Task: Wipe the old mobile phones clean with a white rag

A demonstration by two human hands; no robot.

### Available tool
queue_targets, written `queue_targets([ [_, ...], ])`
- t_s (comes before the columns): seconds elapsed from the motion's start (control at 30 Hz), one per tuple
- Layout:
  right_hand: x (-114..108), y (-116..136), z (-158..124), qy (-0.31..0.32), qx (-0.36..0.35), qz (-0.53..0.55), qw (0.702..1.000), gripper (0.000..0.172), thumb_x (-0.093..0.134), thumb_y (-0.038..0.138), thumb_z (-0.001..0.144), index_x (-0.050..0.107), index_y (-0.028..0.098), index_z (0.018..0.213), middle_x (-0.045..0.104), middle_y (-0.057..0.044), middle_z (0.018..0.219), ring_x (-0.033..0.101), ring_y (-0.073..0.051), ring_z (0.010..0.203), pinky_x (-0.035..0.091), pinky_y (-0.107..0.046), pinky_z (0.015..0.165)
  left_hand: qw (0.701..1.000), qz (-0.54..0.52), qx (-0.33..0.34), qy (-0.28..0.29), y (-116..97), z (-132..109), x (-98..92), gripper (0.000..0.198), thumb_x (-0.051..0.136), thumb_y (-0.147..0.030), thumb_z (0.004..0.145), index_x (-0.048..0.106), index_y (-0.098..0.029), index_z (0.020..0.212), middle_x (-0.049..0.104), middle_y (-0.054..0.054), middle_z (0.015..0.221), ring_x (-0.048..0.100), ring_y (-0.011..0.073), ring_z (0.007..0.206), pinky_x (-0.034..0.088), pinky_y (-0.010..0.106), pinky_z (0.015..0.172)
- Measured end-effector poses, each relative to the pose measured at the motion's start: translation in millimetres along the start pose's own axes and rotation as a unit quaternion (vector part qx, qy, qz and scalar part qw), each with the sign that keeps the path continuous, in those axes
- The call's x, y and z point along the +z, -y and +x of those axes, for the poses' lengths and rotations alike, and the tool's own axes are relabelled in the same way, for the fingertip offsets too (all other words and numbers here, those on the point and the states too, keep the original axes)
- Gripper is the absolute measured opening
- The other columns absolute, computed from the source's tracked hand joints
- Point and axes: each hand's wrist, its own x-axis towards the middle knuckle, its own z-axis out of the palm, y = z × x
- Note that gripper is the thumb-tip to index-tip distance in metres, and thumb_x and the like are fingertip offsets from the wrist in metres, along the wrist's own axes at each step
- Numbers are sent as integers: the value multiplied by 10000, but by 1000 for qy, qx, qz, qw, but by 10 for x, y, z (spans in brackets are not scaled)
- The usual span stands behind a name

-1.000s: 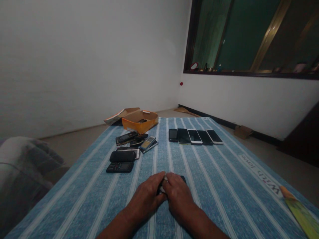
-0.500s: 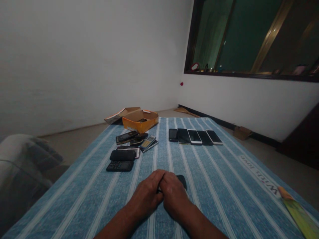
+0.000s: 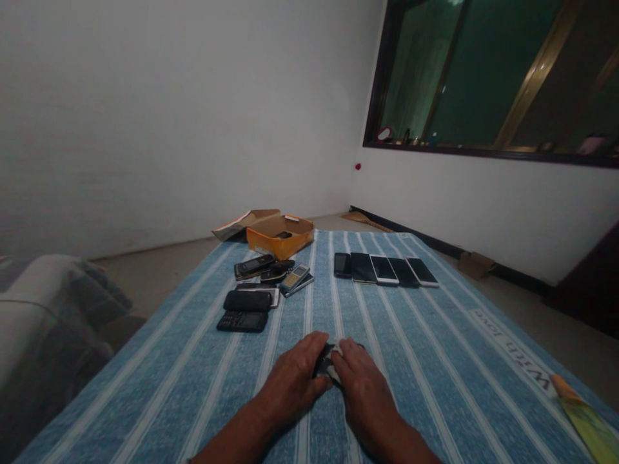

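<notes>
At the near middle of the cloth-covered table, my left hand (image 3: pixel 296 372) grips the left end of a dark mobile phone (image 3: pixel 322 362), thumb on the near side. My right hand (image 3: pixel 363 381) is closed over the phone's other end, its fingers pressing a pale, crumpled cloth (image 3: pixel 333 372) against it. Both hands hide most of the phone, so its model does not show. Beyond my left hand lie a black keypad phone (image 3: pixel 242 321) and a black phone-sized piece (image 3: pixel 247 300), next to a loose pile of older phones.
An orange cardboard box (image 3: pixel 280 245) with its lid folded back stands at the far left. Several smartphones (image 3: pixel 384 269) lie in a row at the far right. A blue striped cloth (image 3: pixel 425 374) covers the table. A yellow-green item (image 3: pixel 587 419) lies near the right edge.
My hands have drawn apart a little, showing the phone and pale cloth between them. My right hand has shifted right across the phone. The view has turned slightly left.
</notes>
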Motion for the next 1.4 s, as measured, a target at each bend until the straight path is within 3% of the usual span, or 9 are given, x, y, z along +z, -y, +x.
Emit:
queue_targets([
  [0.17,88,-22,-132,-69,-100,44,992,532,433,4,839,512,189,1331,545,-166,1378,461,-281,1329,467,-500,1016,1000,23,9,-3,89,-5,71,570,575,-118,760,423,-204,1303,544,119,1356,522,277,1262,427,425,1063],
  [0.23,54,-72,-149,-78,-108,54,990,518,425,24,862,497,207,1341,545,-162,1379,479,-278,1313,476,-501,1005,1000,24,5,0,105,-3,78,590,586,-124,752,419,-200,1313,551,121,1349,533,277,1249,435,422,1054],
  [0.43,-136,-167,-53,-16,-90,77,993,430,456,49,891,564,253,1254,575,-117,1352,524,-272,1260,460,-499,1014,1000,14,15,-1,112,10,69,584,612,-135,733,436,-213,1285,596,96,1276,570,265,1184,461,390,998],
  [0.7,-347,26,329,109,-125,166,972,379,542,106,906,576,258,1251,555,-79,1350,498,-239,1253,425,-410,1023,999,-28,15,29,-30,31,-114,397,574,-102,698,528,-236,1069,657,18,1046,629,218,986,472,295,834],
  [0.93,-410,-88,264,117,-135,138,974,306,505,143,946,578,247,1224,542,-91,1359,505,-248,1217,427,-416,993,999,-11,5,41,1,8,-134,299,625,-201,742,544,-217,1030,658,22,984,637,227,907,465,291,757],
  [1.07,-402,-49,293,129,-136,142,972,317,524,141,936,567,256,1229,551,-90,1343,506,-237,1212,414,-419,994,998,-33,24,43,45,12,-137,365,673,-272,746,531,-245,1081,660,9,1030,642,224,935,468,290,799],
  [1.23,-320,85,360,133,-148,168,965,453,535,119,916,482,273,1339,497,-93,1407,396,-226,1338,303,-457,1094,997,-26,29,64,65,10,-169,516,731,-273,669,512,-256,1136,658,13,1065,642,246,969,475,306,822],
  [1.4,-412,71,388,149,-162,191,957,404,565,143,913,520,264,1295,523,-77,1379,446,-213,1287,369,-390,1040,997,-9,20,71,32,-2,-196,588,788,-369,639,512,-250,1145,653,24,1102,634,261,1006,466,318,836],
])
